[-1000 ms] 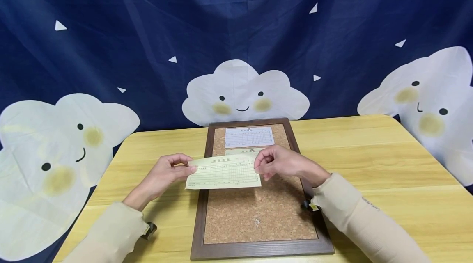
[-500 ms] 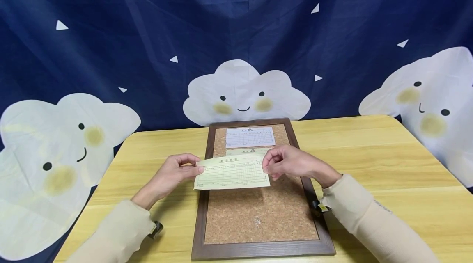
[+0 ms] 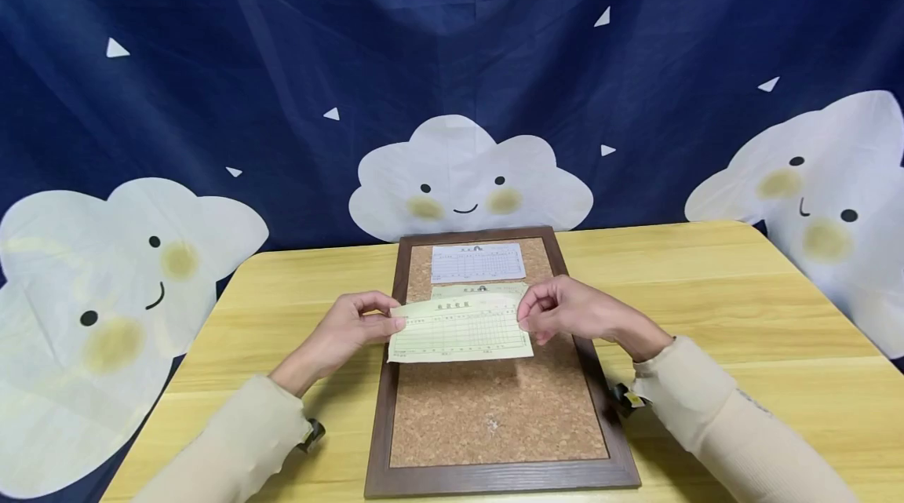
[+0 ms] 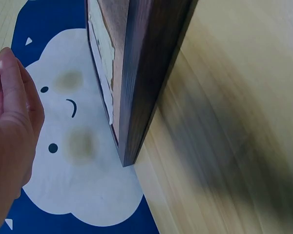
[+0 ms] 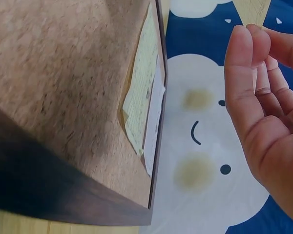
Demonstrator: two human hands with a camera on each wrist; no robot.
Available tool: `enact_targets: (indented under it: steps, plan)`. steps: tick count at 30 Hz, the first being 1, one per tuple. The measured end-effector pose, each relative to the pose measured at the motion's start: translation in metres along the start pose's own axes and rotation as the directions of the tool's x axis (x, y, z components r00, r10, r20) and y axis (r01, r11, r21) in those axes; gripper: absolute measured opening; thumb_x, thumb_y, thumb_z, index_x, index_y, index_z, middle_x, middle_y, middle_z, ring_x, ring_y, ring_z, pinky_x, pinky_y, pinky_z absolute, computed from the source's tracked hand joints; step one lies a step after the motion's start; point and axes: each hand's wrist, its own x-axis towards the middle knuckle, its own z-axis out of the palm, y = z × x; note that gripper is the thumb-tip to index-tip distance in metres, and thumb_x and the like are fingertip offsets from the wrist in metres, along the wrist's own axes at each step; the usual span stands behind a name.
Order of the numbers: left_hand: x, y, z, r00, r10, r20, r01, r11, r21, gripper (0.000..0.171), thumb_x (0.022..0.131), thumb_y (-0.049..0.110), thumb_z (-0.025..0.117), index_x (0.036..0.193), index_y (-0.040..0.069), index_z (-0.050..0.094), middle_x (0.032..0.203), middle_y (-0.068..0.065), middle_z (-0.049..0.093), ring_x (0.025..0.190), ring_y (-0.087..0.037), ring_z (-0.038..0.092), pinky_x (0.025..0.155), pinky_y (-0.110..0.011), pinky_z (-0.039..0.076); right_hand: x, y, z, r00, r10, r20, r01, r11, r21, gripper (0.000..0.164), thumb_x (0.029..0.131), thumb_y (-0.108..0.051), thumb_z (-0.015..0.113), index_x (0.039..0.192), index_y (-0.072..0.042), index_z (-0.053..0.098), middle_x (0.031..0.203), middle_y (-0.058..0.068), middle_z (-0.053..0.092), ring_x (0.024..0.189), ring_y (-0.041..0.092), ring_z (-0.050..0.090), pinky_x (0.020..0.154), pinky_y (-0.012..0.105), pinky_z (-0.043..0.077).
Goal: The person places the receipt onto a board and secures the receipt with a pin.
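A pale yellow printed form slip (image 3: pixel 462 334) is stretched between my two hands above a framed cork board (image 3: pixel 494 409). My left hand (image 3: pixel 353 330) pinches its left edge between thumb and fingers. At the right edge, my right hand (image 3: pixel 572 311) pinches it the same way, as the right wrist view also shows with that hand (image 5: pixel 266 92) gripping a corner. Behind the held slip, a second yellow slip (image 3: pixel 452 290) lies on the board, mostly covered in the head view. Above that one is a white form slip (image 3: pixel 478 263) near the board's top.
The board's dark brown wooden frame (image 3: pixel 501 478) rests on a light wooden table (image 3: pixel 713 315). A small pale mark (image 3: pixel 492 425) shows low on the cork. Behind the table hangs a navy cloth (image 3: pixel 297 32) with smiling clouds and white triangles.
Both hands have moved to the right together with the held yellow slip, which now sits more centrally over the board. The slips on the board have stayed in place.
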Motion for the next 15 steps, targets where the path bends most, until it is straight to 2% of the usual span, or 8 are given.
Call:
enact_targets:
  steps: [6,15]
  plan:
    - [0.003,0.0,0.006,1.0,0.017,0.025,-0.017,1.0,0.013,0.028,0.09,0.001,0.071,0.111,-0.015,0.061,0.103,-0.015,0.07,0.09,-0.011,0.069,0.079,-0.027,0.057,-0.005,0.004,-0.005,1.0,0.0,-0.009,0.0,1.0,0.002,0.01,0.093,-0.002,0.064,0.094,0.008,0.063,0.079,0.005,0.062,0.068,0.016,0.062,0.071,0.038,0.058]
    - [0.009,-0.001,0.015,1.0,0.026,0.011,-0.026,0.999,0.027,0.027,0.09,-0.002,0.07,0.11,-0.017,0.06,0.103,-0.014,0.068,0.086,-0.01,0.068,0.076,-0.028,0.058,-0.012,0.008,-0.011,1.0,0.0,-0.011,0.001,1.0,0.006,0.012,0.092,-0.002,0.064,0.093,0.009,0.062,0.08,0.004,0.062,0.069,0.015,0.063,0.07,0.036,0.058]
